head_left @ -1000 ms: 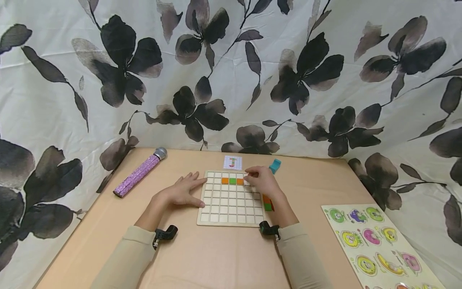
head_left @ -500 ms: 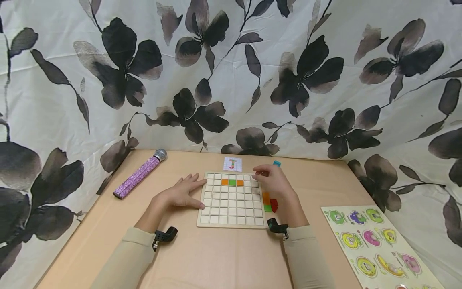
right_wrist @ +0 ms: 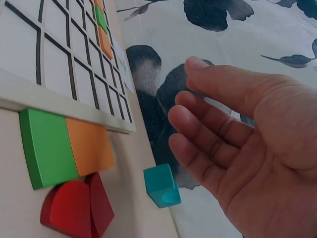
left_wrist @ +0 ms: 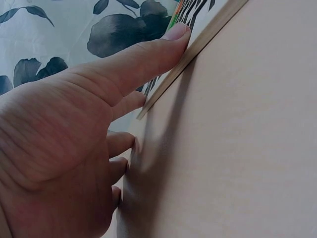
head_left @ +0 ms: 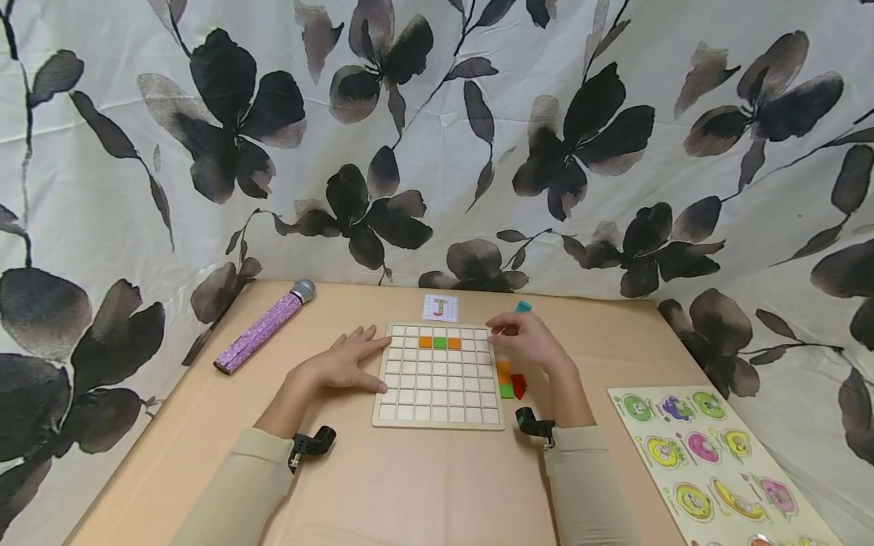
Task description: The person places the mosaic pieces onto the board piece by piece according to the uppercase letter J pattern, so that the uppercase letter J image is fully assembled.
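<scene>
Your left hand [head_left: 344, 360] lies at the left side of the board [head_left: 430, 418], with the fingers spread; the thumb and the index finger touch the edge, so this grip is wide and has not closed around anything. Your right hand [head_left: 524, 340] is near the far right corner of the board, its fingers softly bent; in the right wrist view its grip is loose, there is a gap under the thumb, and nothing is held. The board lies flat on the counter [head_left: 382, 485], and in its second row from the far side sit an orange block [head_left: 425, 343], a green block [head_left: 440, 343] and another orange block [head_left: 454, 343], one next to the other. Along the right edge of the board you have a loose green piece [right_wrist: 47, 148] and a loose orange piece [right_wrist: 90, 146], touching each other, with the red pieces [right_wrist: 69, 208] just beside them. The blue block [right_wrist: 161, 184] rests farther away, partly behind your right hand in the head view. Just beyond the board is the small card [head_left: 440, 307] with a coloured figure on a grid.
</scene>
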{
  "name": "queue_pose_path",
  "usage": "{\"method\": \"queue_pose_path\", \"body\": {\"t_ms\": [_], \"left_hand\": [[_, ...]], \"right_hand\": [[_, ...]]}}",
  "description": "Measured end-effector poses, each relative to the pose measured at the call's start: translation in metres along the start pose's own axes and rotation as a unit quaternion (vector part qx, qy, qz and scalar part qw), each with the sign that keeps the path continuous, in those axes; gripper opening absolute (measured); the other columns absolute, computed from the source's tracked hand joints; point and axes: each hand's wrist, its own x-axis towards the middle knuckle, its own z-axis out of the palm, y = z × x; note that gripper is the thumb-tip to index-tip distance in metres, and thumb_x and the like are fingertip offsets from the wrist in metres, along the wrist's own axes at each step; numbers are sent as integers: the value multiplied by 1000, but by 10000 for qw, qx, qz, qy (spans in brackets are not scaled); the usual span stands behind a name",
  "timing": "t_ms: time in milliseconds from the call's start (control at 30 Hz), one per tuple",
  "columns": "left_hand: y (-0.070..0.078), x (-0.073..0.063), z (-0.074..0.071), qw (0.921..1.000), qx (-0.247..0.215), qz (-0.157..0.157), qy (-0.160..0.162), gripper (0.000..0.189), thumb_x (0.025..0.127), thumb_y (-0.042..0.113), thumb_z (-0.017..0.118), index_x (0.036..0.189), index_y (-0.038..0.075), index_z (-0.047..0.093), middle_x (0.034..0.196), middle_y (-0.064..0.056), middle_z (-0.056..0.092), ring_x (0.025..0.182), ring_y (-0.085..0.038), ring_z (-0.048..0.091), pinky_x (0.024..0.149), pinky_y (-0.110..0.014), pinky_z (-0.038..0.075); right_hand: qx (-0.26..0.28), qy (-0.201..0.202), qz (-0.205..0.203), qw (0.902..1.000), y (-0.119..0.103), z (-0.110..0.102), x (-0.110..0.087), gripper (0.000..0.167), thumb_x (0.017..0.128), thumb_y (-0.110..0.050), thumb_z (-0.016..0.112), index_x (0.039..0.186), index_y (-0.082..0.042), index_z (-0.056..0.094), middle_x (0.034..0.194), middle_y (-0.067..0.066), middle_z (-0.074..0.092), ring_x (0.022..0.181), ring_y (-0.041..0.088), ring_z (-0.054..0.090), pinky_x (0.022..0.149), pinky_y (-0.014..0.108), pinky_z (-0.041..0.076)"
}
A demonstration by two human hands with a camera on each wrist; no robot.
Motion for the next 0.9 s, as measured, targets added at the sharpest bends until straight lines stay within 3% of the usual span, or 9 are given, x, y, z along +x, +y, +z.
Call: {"method": "queue_pose_path", "body": {"t_ms": [533,900], "left_hand": [[1,0,0,10000,-10,-20,-40,100,82,54,83,163,15,37,171,-30,13,159,-52,5,128,-68,1],[2,-3,0,10000,0,-24,-55,100,83,56,82,163,15,37,171,-28,12,160,-50,4,128,-66,1]], "right_hand": [[40,-282,334,9990,14,-12,-9,33,93,-8,77,125,1,73,117,19,72,100,27,61,88,31,55],[-10,-650,501,9966,24,-11,-15,29,90,-5,80,118,-1,76,109,15,74,95,25,61,87,31,54]]}}
